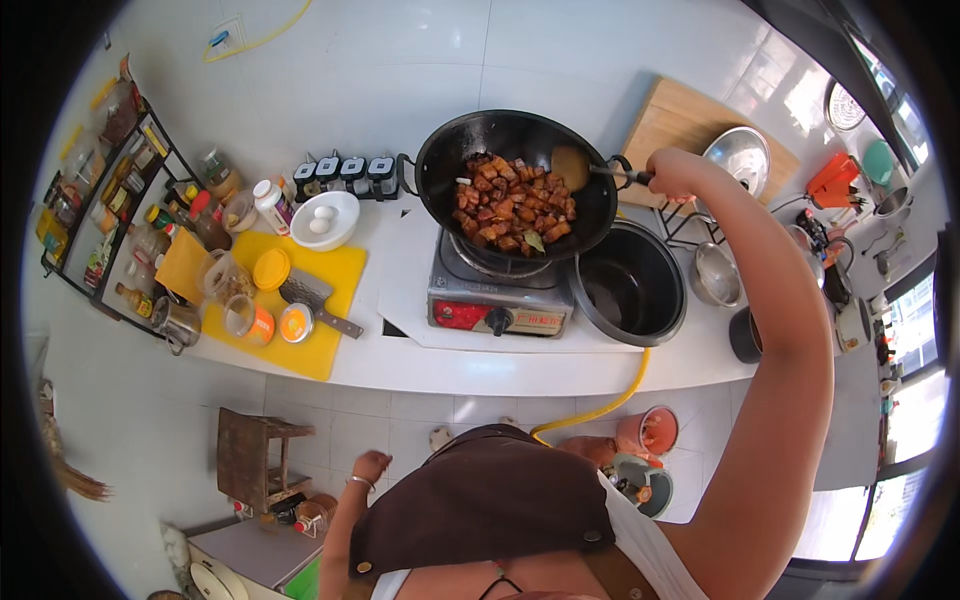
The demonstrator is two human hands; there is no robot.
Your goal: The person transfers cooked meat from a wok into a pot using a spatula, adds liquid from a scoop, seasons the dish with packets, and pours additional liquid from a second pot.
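Observation:
My right hand (pixel 675 175) is closed round the dark handle of a spatula (pixel 571 168). The spatula's rounded, sauce-brown head rests against the right inner wall of a black wok (pixel 455 135). Browned chunks of meat (pixel 510 205) fill the wok's middle, with a pale green leaf (pixel 533 240) among them. Under the wok stands a portable gas stove (pixel 500 308) with a front knob. My left hand (pixel 371 466) hangs low by my side, away from the counter, its fingers curled in with nothing visible in them.
Right of the stove sits a deep black pot (pixel 632 285); a yellow hose (pixel 600 408) runs below it. On the left, a yellow cutting board (pixel 335 345) bears a cleaver (pixel 315 300) and jars. A white bowl (pixel 340 235) holds eggs. A wooden board (pixel 660 125) leans behind.

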